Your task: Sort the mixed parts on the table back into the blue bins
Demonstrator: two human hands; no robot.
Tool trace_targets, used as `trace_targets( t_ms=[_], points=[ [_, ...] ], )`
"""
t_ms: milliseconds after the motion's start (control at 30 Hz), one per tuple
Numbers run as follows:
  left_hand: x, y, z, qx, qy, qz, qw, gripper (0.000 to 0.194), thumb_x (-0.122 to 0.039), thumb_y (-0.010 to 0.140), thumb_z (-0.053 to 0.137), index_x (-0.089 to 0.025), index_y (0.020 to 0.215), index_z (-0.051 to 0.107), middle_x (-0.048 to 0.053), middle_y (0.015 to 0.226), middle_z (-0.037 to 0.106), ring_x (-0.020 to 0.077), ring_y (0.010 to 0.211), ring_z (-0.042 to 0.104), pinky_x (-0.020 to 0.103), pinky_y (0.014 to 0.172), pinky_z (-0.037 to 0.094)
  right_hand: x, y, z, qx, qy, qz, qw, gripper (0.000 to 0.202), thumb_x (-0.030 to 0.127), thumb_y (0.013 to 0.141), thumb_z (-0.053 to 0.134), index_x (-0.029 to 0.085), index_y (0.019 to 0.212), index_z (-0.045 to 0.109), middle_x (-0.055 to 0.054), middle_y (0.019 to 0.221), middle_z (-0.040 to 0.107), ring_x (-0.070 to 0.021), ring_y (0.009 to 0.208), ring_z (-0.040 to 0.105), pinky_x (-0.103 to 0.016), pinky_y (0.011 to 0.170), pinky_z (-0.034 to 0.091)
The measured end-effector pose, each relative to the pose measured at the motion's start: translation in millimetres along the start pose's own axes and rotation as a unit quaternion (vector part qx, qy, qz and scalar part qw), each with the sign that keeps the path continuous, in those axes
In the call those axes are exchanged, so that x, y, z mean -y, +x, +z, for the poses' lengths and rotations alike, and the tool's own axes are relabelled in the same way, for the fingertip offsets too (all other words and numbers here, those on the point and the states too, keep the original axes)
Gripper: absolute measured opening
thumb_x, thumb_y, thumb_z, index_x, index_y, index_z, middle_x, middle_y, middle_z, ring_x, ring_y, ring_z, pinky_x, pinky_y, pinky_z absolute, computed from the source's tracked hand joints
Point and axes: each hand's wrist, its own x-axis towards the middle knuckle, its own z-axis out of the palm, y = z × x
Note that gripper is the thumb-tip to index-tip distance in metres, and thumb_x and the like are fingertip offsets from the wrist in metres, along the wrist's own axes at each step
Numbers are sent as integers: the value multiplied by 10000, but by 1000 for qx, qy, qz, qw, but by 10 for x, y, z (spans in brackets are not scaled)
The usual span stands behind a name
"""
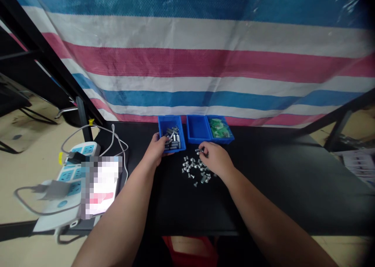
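Note:
My left hand (157, 147) grips the near left side of a blue bin (182, 136), its thumb over the rim. Inside that bin lie several metal cylindrical pieces (175, 138), some silver and some dark. My right hand (215, 156) is over a loose pile of small silver screws (190, 166) on the black table. Its fingers are pinched together around small metal hardware; the exact kind is partly hidden by the fingers. A second blue bin (199, 128) with two compartments stands right of the first. Green-tinted small plastic bags (219, 128) fill its right compartment.
The black table (281, 181) backs onto a striped plastic sheet (205, 63). At left, a white power strip (73, 177) with plugs and cables lies beside a device with a lit, blurred screen (102, 185). Something red (190, 255) shows below the front edge.

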Motion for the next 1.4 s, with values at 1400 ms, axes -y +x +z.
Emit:
trace_targets(
  t_ms=[1400],
  points=[
    [20, 25, -14, 5, 3, -2, 1000, 348, -294, 838, 690, -241, 1148, 539, 66, 977, 683, 201, 762, 705, 389, 656, 640, 91, -40, -146, -51, 348, -62, 934, 141, 328, 931, 647, 206, 944, 715, -15, 744, 659, -142, 643, 593, -288, 611, 485]
  ],
)
